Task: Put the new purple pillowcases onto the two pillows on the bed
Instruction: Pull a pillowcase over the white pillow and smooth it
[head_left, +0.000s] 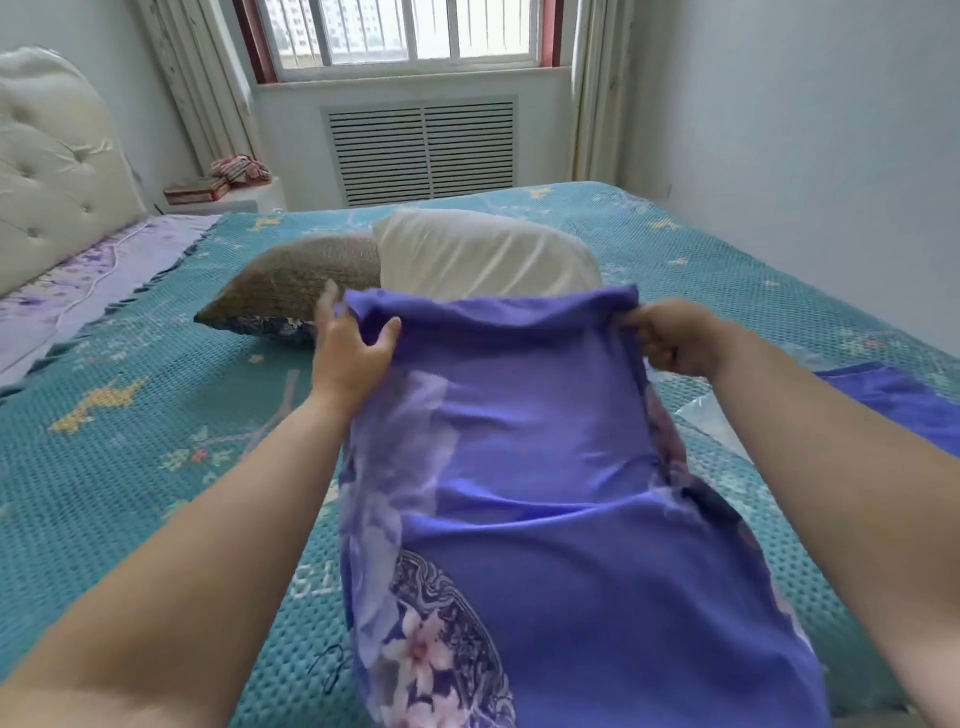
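Note:
A purple flowered pillowcase (540, 467) stretches from me toward the middle of the bed, bulging as if filled. My left hand (350, 345) grips its far open edge at the left corner. At the right corner my right hand (675, 338) pinches the same edge. Just beyond that edge a bare white pillow (483, 254) lies on the bed. To its left lies a second pillow (301, 283) in a brownish woven cover. A second purple pillowcase (904, 395) lies flat at the right, partly hidden behind my right forearm.
The bed is covered by a teal patterned bedspread (130, 415). A padded cream headboard (52, 166) stands at the left. A nightstand (234, 197) with a book and cloth sits by the window. Clear plastic wrapping (711, 421) lies near the second pillowcase.

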